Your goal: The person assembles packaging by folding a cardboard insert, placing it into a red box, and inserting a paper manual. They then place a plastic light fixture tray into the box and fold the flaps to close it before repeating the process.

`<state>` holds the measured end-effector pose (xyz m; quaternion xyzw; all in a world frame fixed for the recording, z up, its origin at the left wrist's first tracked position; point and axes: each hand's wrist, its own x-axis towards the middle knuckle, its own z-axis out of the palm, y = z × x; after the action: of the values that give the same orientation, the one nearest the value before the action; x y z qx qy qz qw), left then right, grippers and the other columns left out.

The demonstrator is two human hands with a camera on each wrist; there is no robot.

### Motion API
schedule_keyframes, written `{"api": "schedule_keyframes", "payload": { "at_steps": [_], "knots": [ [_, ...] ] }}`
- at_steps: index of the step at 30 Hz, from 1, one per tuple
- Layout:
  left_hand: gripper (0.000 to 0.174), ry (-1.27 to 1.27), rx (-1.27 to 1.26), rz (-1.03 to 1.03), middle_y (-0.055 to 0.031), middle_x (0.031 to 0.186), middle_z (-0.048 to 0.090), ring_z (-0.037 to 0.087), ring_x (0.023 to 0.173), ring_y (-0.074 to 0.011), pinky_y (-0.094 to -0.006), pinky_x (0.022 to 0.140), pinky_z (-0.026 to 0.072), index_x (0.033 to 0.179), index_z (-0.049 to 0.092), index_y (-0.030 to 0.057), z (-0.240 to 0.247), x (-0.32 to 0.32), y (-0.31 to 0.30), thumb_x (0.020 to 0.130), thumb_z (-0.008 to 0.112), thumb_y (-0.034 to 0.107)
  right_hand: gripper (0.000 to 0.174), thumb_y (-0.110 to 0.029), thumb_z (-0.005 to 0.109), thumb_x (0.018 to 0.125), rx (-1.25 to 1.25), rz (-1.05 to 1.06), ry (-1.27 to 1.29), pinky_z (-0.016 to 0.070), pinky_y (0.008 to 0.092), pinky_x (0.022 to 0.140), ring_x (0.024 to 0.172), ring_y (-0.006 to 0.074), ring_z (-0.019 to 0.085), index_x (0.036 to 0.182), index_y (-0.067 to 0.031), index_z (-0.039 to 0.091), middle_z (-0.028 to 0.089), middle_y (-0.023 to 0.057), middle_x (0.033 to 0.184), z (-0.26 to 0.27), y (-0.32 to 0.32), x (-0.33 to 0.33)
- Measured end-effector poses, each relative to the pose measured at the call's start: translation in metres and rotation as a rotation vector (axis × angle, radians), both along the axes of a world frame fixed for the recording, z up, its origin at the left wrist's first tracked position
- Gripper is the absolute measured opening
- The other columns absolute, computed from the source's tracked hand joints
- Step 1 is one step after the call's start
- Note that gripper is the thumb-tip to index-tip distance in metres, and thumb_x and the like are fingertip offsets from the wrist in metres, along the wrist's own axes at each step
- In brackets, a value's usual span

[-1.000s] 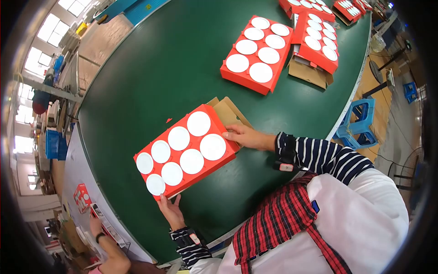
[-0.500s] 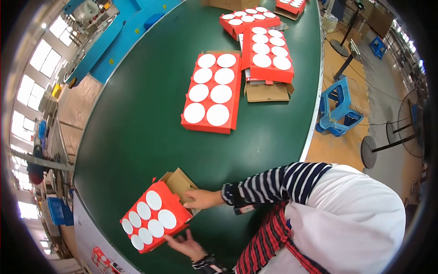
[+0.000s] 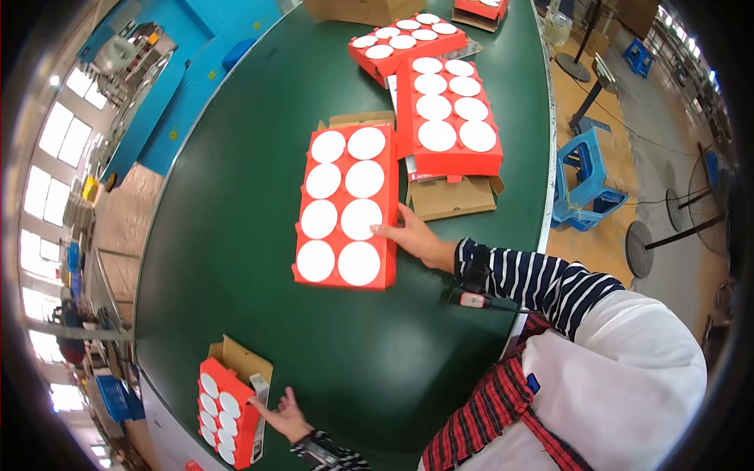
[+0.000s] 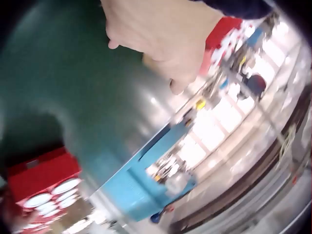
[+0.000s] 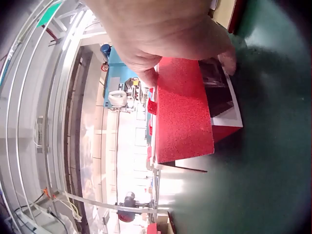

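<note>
In the head view a red box (image 3: 344,198) with two rows of white discs on its top lies on the green table. My right hand (image 3: 418,237) grips its near right edge, thumb on top beside a disc. The right wrist view shows the thumb and fingers of that hand (image 5: 168,29) on either side of the box's red end (image 5: 183,112). My left hand (image 3: 287,418) is spread, its fingertips right at the side of a second such box (image 3: 228,380) at the lower left. That box has an open brown cardboard flap (image 3: 239,357).
More red boxes with white discs (image 3: 449,161) (image 3: 385,69) stand beyond, over brown cardboard (image 3: 452,200). A blue stool (image 3: 585,184) and a fan base (image 3: 646,250) stand on the floor at the right. Blue machinery (image 3: 161,118) lies past the table's far left edge.
The lower-left box has slid away leftward and down from both hands. My right hand has left it and taken hold of the middle box. The left hand has opened beside the first box.
</note>
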<state>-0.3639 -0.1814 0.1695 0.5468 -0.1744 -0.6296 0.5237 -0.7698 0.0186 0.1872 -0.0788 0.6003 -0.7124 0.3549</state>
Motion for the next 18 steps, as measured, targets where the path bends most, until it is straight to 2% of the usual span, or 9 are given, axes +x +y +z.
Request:
{"api": "schedule_keyframes", "payload": {
  "at_steps": [1, 3, 5, 7, 9, 11, 15, 17, 18],
  "knots": [
    [0.1, -0.017, 0.11, 0.07, -0.0195, 0.15, 0.008, 0.016, 0.138, -0.0334, -0.0511, 0.103, 0.0345, 0.148, 0.009, 0.0068, 0.009, -0.037, 0.012, 0.079, 0.072, 0.042, 0.079, -0.029, 0.074, 0.079, -0.005, -0.012, -0.012, 0.0407, 0.0349, 0.1, 0.12, 0.0237, 0.048, 0.135, 0.0024, 0.029, 0.047, 0.0171, 0.132, -0.001, -0.002, -0.005],
    [0.084, -0.095, -0.16, -0.458, -0.0179, 0.15, 0.017, 0.021, 0.139, -0.0323, -0.0492, 0.108, 0.0266, 0.148, 0.013, 0.0071, 0.008, -0.081, 0.026, 0.089, 0.058, 0.046, 0.078, -0.023, 0.073, 0.078, -0.076, 0.05, -0.015, 0.0416, 0.035, 0.1, 0.119, 0.0239, 0.049, 0.136, 0.0017, 0.027, 0.048, 0.0169, 0.13, -0.001, -0.002, -0.01],
    [0.069, -0.458, -0.5, -0.652, -0.015, 0.146, 0.03, 0.026, 0.137, -0.0301, -0.046, 0.109, 0.0236, 0.145, 0.024, 0.0053, 0.036, -0.156, 0.03, 0.094, 0.047, 0.046, 0.078, -0.018, 0.071, 0.078, -0.028, 0.082, -0.049, 0.0418, 0.0354, 0.1, 0.119, 0.024, 0.049, 0.137, 0.0018, 0.025, 0.047, 0.0172, 0.131, 0.001, -0.002, -0.015],
    [0.057, -0.686, -0.721, -0.82, -0.0151, 0.14, 0.041, 0.039, 0.129, -0.0238, -0.0429, 0.106, 0.0302, 0.136, 0.04, 0.0002, 0.038, -0.205, 0.016, 0.098, 0.041, 0.042, 0.078, -0.015, 0.07, 0.076, 0.016, 0.091, -0.074, 0.0416, 0.0358, 0.1, 0.12, 0.025, 0.049, 0.137, 0.0028, 0.026, 0.047, 0.0175, 0.131, -0.001, -0.004, -0.018],
    [0.052, -0.27, -0.261, -0.981, -0.0109, 0.13, 0.05, 0.048, 0.119, -0.0218, -0.0404, 0.099, 0.038, 0.133, 0.047, 0.0025, 0.029, -0.236, 0.009, 0.099, 0.038, 0.042, 0.077, -0.015, 0.07, 0.075, 0.019, 0.103, -0.059, 0.0419, 0.0359, 0.099, 0.12, 0.0259, 0.048, 0.137, 0.0035, 0.027, 0.047, 0.0182, 0.131, -0.007, -0.006, -0.012],
    [0.052, -0.436, -0.303, -0.947, -0.0086, 0.126, 0.053, 0.053, 0.111, -0.0189, -0.0363, 0.087, 0.0467, 0.134, 0.045, 0.0021, 0.038, -0.243, 0.031, 0.099, 0.039, 0.041, 0.077, -0.014, 0.069, 0.074, 0.019, 0.1, -0.024, 0.0421, 0.0361, 0.099, 0.12, 0.0268, 0.048, 0.136, 0.0043, 0.028, 0.047, 0.019, 0.13, -0.006, -0.006, -0.013],
    [0.049, -0.319, -0.202, -0.833, -0.0106, 0.127, 0.053, 0.054, 0.114, -0.0219, -0.0396, 0.09, 0.0471, 0.134, 0.042, -0.0004, 0.042, -0.183, 0.077, 0.098, 0.044, 0.033, 0.077, -0.021, 0.069, 0.07, 0.108, 0.276, 0.107, 0.0454, 0.0363, 0.094, 0.112, 0.0285, 0.054, 0.133, 0.0065, 0.034, 0.052, 0.0224, 0.122, -0.034, 0.004, 0.01],
    [0.05, -0.303, -0.102, -0.77, -0.0123, 0.128, 0.053, 0.055, 0.113, -0.023, -0.0397, 0.089, 0.0495, 0.136, 0.039, -0.0023, 0.055, -0.146, 0.109, 0.091, 0.051, 0.017, 0.074, -0.021, 0.069, 0.069, 0.045, 0.514, 0.136, 0.0466, 0.0362, 0.091, 0.108, 0.0279, 0.055, 0.131, 0.0056, 0.037, 0.052, 0.0222, 0.12, -0.03, 0.01, 0.025],
    [0.053, -0.313, -0.07, -0.765, -0.0115, 0.127, 0.053, 0.056, 0.112, -0.023, -0.0397, 0.087, 0.05, 0.136, 0.039, -0.0007, 0.058, -0.127, 0.126, 0.089, 0.053, 0.019, 0.07, -0.018, 0.068, 0.069, 0.012, 0.574, 0.121, 0.0472, 0.0355, 0.089, 0.107, 0.0267, 0.056, 0.129, 0.0038, 0.04, 0.054, 0.0205, 0.118, -0.023, 0.013, 0.034]
  ]
}}
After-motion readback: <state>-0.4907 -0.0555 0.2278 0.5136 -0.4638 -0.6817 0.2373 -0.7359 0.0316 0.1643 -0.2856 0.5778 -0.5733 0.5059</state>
